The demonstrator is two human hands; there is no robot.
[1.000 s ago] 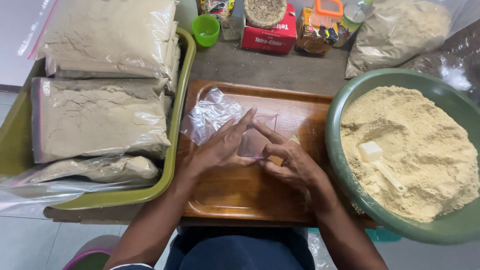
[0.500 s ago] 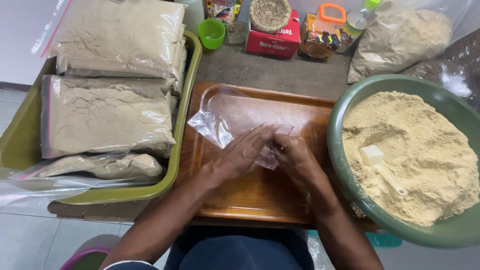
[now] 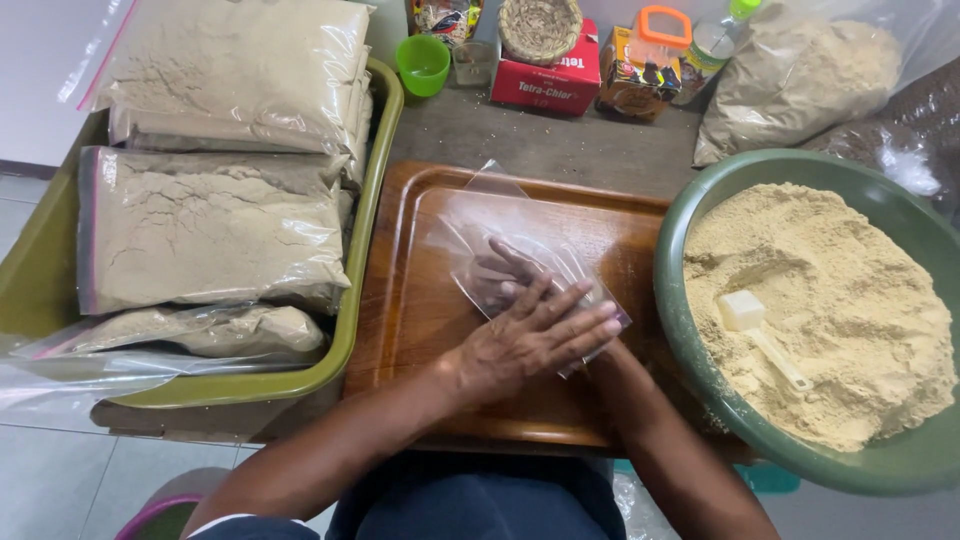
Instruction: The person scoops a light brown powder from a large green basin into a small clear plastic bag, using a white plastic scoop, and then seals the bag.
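Hands at centre of wooden tray (image 3: 420,330): your left hand (image 3: 535,340) lies flat, fingers spread, on top of the clear plastic bag (image 3: 500,235); your right hand (image 3: 505,280) is inside the bag, fingers extended, seen through the film. Bag is empty, lying over the tray's middle with its far corner lifted slightly toward the tabletop (image 3: 540,140). Green bowl (image 3: 690,230) of tan powder sits just right of the tray, white scoop (image 3: 760,330) resting in the powder; olive bin (image 3: 360,250) of filled bags (image 3: 210,225) sits touching the tray's left edge. Risk, as judged: thin film could tear or its seam split if your inner fingers push hard against the flat pressing hand; the bag could also slide on the smooth tray and brush the bowl rim, picking up powder. Change against half a second ago: then both hands worked the bag's near edge from outside, bag crumpled; now it lies flatter, shifted right, with one hand in.
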